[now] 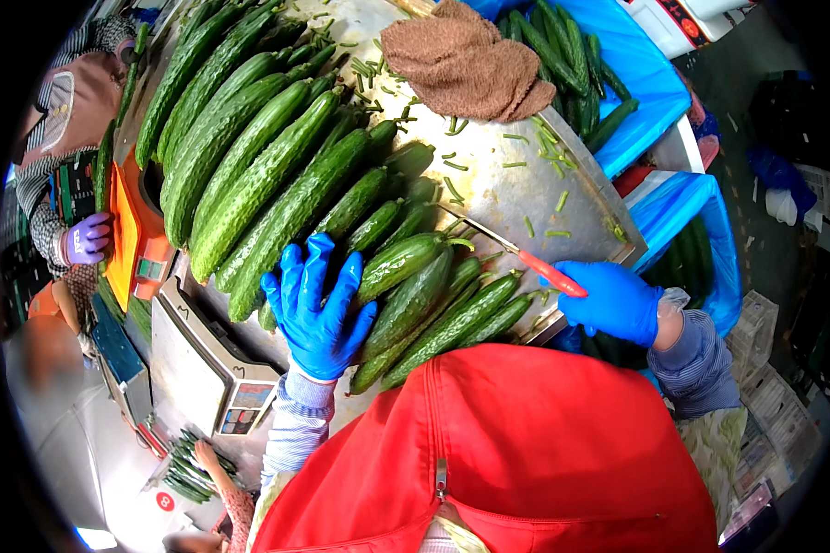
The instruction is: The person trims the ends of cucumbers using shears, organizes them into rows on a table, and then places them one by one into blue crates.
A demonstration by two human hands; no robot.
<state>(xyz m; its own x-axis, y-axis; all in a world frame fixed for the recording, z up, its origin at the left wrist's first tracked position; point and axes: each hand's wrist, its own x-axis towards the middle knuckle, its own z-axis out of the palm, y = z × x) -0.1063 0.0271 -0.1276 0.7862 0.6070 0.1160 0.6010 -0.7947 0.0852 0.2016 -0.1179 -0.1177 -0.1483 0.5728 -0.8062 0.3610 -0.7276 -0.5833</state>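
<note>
A long row of cucumbers [270,176] lies side by side on a metal worktop [519,183]. My left hand [316,311], in a blue glove, rests over the near ends of the row with its fingers spread and nothing gripped. In my right hand [610,302], also gloved in blue, is the red handle of a small knife [552,272]. Its thin blade points away to the left, over the stem ends of the nearer cucumbers [449,325]. Many cut stem pieces [454,189] are scattered across the metal.
A brown towel [463,62] lies on the far side of the worktop. Blue-lined containers [653,90] holding cucumbers stand to the right. At left are a weighing scale [211,363], an orange scale [135,231], and a co-worker's purple-gloved hand [88,238]. Another person's bare hand [207,456] touches stacked cucumbers.
</note>
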